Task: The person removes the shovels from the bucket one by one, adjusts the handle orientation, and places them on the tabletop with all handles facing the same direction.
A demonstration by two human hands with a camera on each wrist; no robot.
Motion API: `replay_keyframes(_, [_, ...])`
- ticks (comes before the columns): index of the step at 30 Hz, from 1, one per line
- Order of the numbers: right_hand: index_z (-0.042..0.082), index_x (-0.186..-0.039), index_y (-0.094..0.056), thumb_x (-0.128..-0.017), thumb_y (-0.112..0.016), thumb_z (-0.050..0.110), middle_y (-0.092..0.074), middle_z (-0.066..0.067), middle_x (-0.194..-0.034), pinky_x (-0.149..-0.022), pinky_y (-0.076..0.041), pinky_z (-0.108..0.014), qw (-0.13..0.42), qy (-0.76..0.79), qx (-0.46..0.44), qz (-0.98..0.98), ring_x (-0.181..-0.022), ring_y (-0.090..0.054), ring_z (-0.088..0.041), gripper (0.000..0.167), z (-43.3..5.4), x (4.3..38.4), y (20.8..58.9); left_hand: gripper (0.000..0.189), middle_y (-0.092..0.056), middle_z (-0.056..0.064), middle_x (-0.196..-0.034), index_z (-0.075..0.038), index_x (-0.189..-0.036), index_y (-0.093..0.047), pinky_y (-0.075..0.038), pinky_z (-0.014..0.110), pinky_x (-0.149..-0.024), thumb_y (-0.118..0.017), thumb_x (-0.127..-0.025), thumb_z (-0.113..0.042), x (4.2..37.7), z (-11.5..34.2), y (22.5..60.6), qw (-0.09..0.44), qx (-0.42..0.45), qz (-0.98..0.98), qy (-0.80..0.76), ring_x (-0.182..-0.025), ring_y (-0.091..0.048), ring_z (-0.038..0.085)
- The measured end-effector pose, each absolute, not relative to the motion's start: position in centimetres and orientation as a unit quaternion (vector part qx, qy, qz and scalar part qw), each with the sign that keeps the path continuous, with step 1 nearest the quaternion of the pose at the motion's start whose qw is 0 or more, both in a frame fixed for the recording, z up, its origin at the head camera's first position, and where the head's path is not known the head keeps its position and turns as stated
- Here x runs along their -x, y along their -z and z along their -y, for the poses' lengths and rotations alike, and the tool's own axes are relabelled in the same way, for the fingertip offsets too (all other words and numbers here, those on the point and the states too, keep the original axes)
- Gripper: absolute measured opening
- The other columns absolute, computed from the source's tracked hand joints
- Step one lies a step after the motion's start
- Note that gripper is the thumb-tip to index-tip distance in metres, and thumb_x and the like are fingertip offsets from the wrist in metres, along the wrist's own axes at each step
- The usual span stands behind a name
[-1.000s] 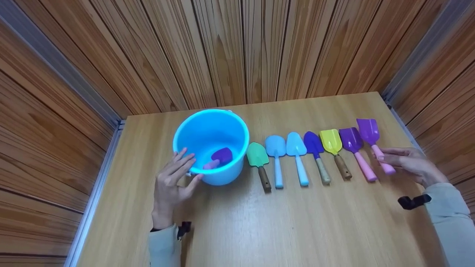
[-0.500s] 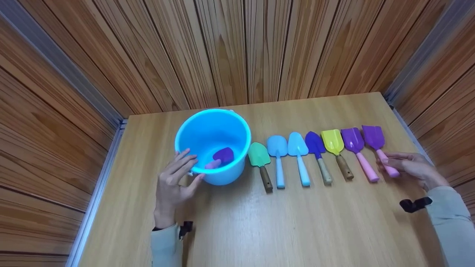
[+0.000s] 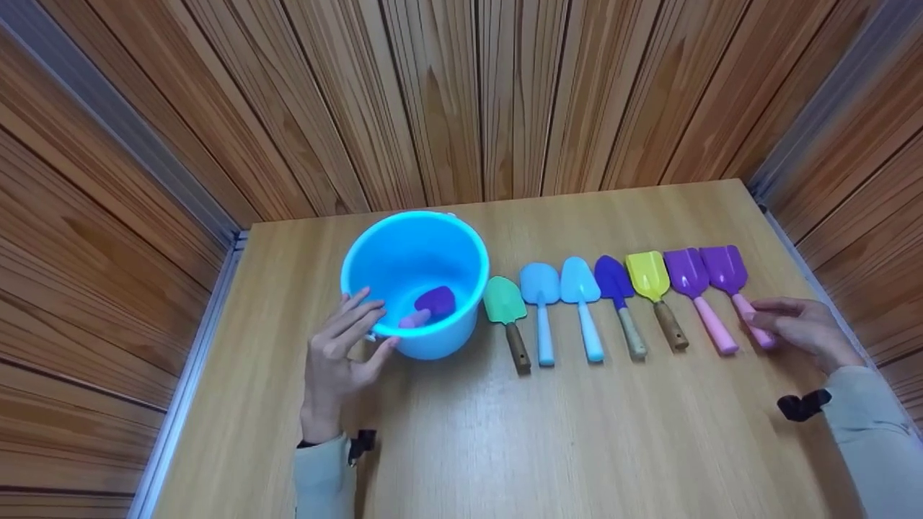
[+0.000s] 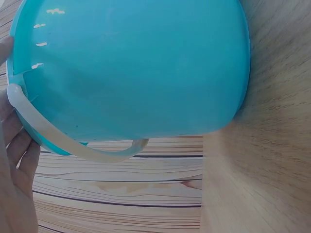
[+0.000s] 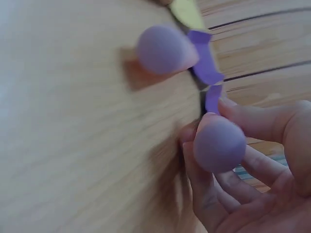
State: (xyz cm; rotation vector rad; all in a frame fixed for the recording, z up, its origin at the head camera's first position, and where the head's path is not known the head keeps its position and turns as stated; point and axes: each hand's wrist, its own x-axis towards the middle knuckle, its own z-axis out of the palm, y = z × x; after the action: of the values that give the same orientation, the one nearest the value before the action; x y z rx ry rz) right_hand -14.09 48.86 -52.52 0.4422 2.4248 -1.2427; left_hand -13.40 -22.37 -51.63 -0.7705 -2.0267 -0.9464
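Observation:
A blue bucket point(image 3: 447, 339) stands at the left of the table, with a small purple scoop point(image 3: 435, 301) inside. My left hand point(image 3: 335, 367) rests on its near-left rim with fingers spread; in the left wrist view the fingers lie at the rim beside the white bail handle point(image 4: 63, 138). At the right end of the row, my right hand point(image 3: 804, 328) holds a purple toy shovel point(image 3: 725, 268) by its pink handle. The right wrist view shows thumb and fingers about that handle, its rounded end point(image 5: 219, 144) facing the camera. A matching purple shovel point(image 3: 686, 271) lies just left of it.
Leftward along the row lie a yellow shovel point(image 3: 647, 274), a dark blue trowel point(image 3: 614, 277), two light blue trowels, one rounder point(image 3: 539, 283) and one more pointed point(image 3: 579, 280), and a green trowel point(image 3: 505, 299) by the bucket. Wood-panelled walls point(image 3: 447, 101) enclose the table point(image 3: 505, 447).
The right-hand purple shovel has come down and nearer, its blade now level with and beside its twin. My right hand moved with it. The left hand stays at the bucket rim.

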Motion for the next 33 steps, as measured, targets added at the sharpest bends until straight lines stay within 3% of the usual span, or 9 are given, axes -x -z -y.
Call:
replay_keyframes(1, [-0.001, -0.163, -0.035, -0.105, -0.059, 0.059, -0.026, -0.036, -0.167, -0.107, -0.043, -0.061, 0.181, 0.428, -0.160, -0.871, -0.139, -0.037, -0.049, 0.087, -48.7, 14.1, 52.6, 0.043, -0.078, 0.006, -0.130, -0.010, -0.126, -0.080, -0.043, 0.049, -0.121, -0.086, -0.092, -0.036, 13.4, 22.4, 51.6, 0.378, 0.302, 0.793, 0.371, -0.135, -0.066, 0.034])
replay_keyframes(5, [-0.007, -0.159, -0.039, -0.106, -0.058, 0.055, -0.038, -0.037, -0.158, -0.083, -0.048, -0.029, 0.160, 0.392, -0.164, -0.891, -0.118, -0.049, -0.034, 0.084, -48.1, 14.0, 52.9, 0.043, -0.078, 0.005, -0.130, -0.010, -0.126, -0.080, -0.043, 0.050, -0.120, -0.085, -0.092, -0.037, 13.4, 22.4, 51.7, 0.381, 0.300, 0.794, 0.366, -0.135, -0.066, 0.035])
replay_keyframes(7, [-0.008, -0.158, -0.040, -0.107, -0.058, 0.053, -0.039, -0.037, -0.156, -0.078, -0.048, -0.024, 0.158, 0.392, -0.164, -0.891, -0.114, -0.050, -0.031, 0.082, -47.9, 13.9, 53.0, 0.044, -0.078, 0.005, -0.130, -0.010, -0.126, -0.080, -0.043, 0.050, -0.120, -0.085, -0.093, -0.038, 13.3, 22.4, 51.7, 0.382, 0.299, 0.795, 0.364, -0.135, -0.066, 0.035])
replay_keyframes(11, [-0.009, -0.157, -0.041, -0.108, -0.058, 0.050, -0.042, -0.036, -0.153, -0.075, -0.053, -0.025, 0.158, 0.393, -0.161, -0.891, -0.106, -0.053, -0.025, 0.079, -47.8, 13.7, 52.9, 0.044, -0.078, 0.005, -0.131, -0.010, -0.126, -0.080, -0.043, 0.049, -0.120, -0.084, -0.093, -0.039, 13.3, 22.4, 51.8, 0.382, 0.300, 0.795, 0.364, -0.135, -0.066, 0.035])
replay_keyframes(19, [-0.010, -0.153, -0.045, -0.108, -0.056, 0.052, -0.050, -0.033, -0.144, -0.074, -0.050, -0.025, 0.145, 0.371, -0.147, -0.905, -0.098, -0.056, -0.019, 0.077, -47.8, 13.8, 52.5, 0.044, -0.078, 0.006, -0.130, -0.010, -0.126, -0.080, -0.043, 0.049, -0.121, -0.083, -0.094, -0.040, 13.5, 22.3, 51.7, 0.381, 0.300, 0.792, 0.371, -0.134, -0.067, 0.035])
replay_keyframes(28, [-0.011, -0.152, -0.045, -0.109, -0.056, 0.047, -0.046, -0.033, -0.146, -0.092, -0.048, -0.042, 0.112, 0.381, -0.135, -0.908, -0.127, -0.047, -0.047, 0.073, -46.0, 15.5, 49.8, 0.043, -0.078, 0.007, -0.129, -0.010, -0.125, -0.080, -0.045, 0.048, -0.119, -0.083, -0.094, -0.040, 13.6, 22.2, 51.6, 0.387, 0.301, 0.790, 0.368, -0.133, -0.067, 0.035])
replay_keyframes(30, [-0.010, -0.152, -0.045, -0.109, -0.057, 0.047, -0.047, -0.033, -0.147, -0.091, -0.048, -0.039, 0.097, 0.381, -0.127, -0.911, -0.130, -0.047, -0.048, 0.072, -45.0, 15.9, 49.0, 0.043, -0.078, 0.007, -0.129, -0.009, -0.125, -0.080, -0.044, 0.047, -0.120, -0.083, -0.094, -0.040, 13.6, 22.2, 51.6, 0.385, 0.301, 0.793, 0.365, -0.133, -0.067, 0.035])
replay_keyframes(33, [-0.007, -0.149, -0.051, -0.108, -0.059, 0.048, -0.052, -0.031, -0.145, -0.083, -0.049, -0.023, 0.071, 0.371, -0.105, -0.920, -0.128, -0.052, -0.044, 0.069, -42.8, 16.7, 48.0, 0.043, -0.078, 0.006, -0.129, -0.009, -0.125, -0.080, -0.043, 0.045, -0.121, -0.083, -0.095, -0.041, 13.5, 22.3, 51.5, 0.381, 0.297, 0.797, 0.362, -0.134, -0.067, 0.034])
